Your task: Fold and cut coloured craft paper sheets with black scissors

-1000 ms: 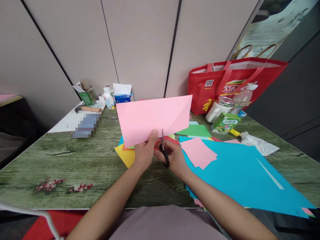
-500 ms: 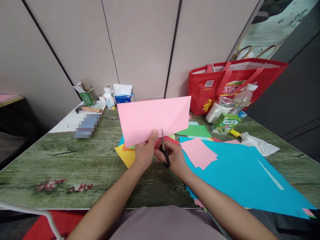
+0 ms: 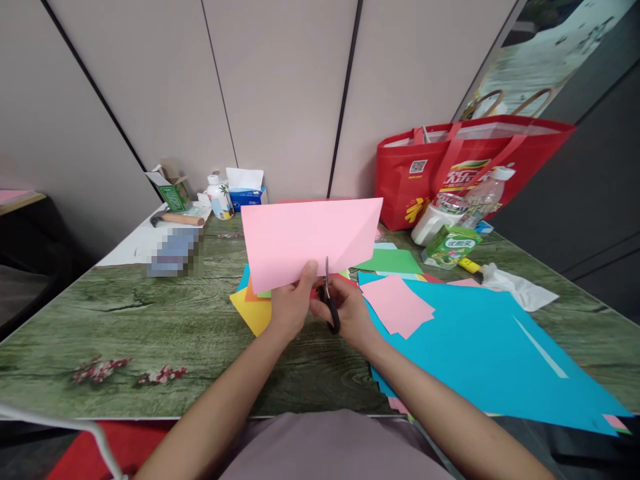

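My left hand (image 3: 293, 303) pinches the lower edge of a pink sheet of paper (image 3: 305, 240), thumb on the near face, holding it up above the table. In my right hand (image 3: 350, 310) is a pair of scissors (image 3: 331, 312) with black handles. Its blades point upward and meet the paper's lower edge, just right of my left thumb. Below and behind my hands lie yellow paper (image 3: 251, 312) and other coloured pieces, partly hidden. On the right, cut pink pieces (image 3: 397, 303) rest on a large blue sheet (image 3: 465, 347).
A red bag (image 3: 405, 183) stands at the back right, with a white mug (image 3: 434, 223), a clear bottle (image 3: 485, 193) and a green drink carton (image 3: 451, 245) before it. Back left are a hammer (image 3: 183, 219), a white bottle (image 3: 220, 199) and a tissue pack (image 3: 247, 197). Green paper (image 3: 390, 261) lies mid-table.
The pink sheet has tilted slightly and its left side has shifted a little right and its top edge lower. The scissors and both hands stay nearly in place.
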The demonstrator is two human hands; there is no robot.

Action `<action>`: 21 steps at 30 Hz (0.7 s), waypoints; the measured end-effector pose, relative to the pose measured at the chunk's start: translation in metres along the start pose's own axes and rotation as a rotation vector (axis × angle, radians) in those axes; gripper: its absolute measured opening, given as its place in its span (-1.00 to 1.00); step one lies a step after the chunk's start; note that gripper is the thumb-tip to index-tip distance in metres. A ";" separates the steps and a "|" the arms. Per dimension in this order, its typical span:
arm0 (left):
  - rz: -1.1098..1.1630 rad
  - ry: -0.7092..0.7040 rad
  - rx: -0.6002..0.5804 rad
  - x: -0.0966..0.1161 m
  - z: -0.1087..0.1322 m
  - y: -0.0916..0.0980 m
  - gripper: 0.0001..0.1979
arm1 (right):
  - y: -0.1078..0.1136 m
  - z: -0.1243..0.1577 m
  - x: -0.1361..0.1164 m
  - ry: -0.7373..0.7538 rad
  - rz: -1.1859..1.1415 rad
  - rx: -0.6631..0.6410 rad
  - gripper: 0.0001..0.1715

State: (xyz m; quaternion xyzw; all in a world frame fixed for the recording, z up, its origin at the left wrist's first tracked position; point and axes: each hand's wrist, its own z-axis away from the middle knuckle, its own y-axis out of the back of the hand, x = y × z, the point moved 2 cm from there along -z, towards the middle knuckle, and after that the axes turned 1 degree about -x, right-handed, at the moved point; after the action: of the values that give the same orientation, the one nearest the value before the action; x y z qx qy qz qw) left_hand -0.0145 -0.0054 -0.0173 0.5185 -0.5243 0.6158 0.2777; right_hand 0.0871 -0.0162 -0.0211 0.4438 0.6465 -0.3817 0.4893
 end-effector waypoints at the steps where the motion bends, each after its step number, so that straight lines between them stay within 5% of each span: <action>1: -0.011 -0.005 0.006 -0.001 0.000 0.001 -0.70 | 0.000 0.000 0.000 0.001 -0.006 -0.001 -0.60; 21: -0.034 -0.008 0.013 0.003 0.002 -0.003 -0.66 | -0.001 0.000 0.003 -0.048 -0.100 0.006 -0.54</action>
State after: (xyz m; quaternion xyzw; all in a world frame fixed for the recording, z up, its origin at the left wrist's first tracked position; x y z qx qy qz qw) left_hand -0.0124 -0.0069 -0.0140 0.5315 -0.5127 0.6121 0.2827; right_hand 0.0857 -0.0159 -0.0244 0.4032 0.6547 -0.4181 0.4837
